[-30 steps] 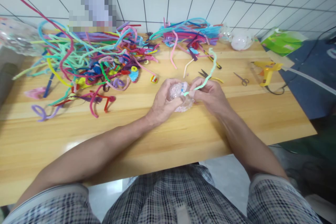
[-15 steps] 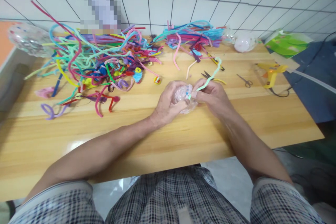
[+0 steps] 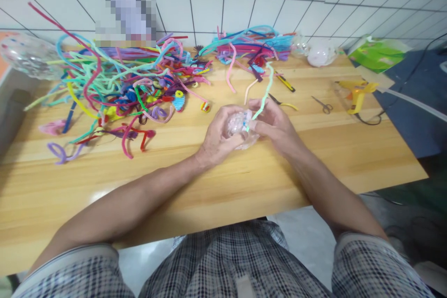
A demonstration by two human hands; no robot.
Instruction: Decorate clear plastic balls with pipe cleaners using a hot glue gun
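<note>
My left hand (image 3: 219, 136) curls round a clear, speckled plastic ball (image 3: 236, 123), holding it a little above the table. A light green pipe cleaner (image 3: 268, 88) rises from the ball's right side, where a small blue patch shows. My right hand (image 3: 274, 120) is closed at that side, thumb against the ball and the pipe cleaner's lower part by its fingers. Those fingers partly hide where the pipe cleaner meets the ball. Just behind my right hand lies a yellow-handled tool with dark jaws (image 3: 288, 104).
A large tangle of coloured pipe cleaners (image 3: 115, 79) covers the table's back left, with another bundle (image 3: 247, 44) at the back. On the right lie a yellow utility knife (image 3: 286, 83), small scissors (image 3: 326, 108) and a yellow glue gun (image 3: 358, 95) with its cord. Clear balls (image 3: 320, 53) stand behind.
The pipe cleaner's free end has swung left and now stands more upright. My right fingers have shifted in closer round its base. The whole view has moved slightly.
</note>
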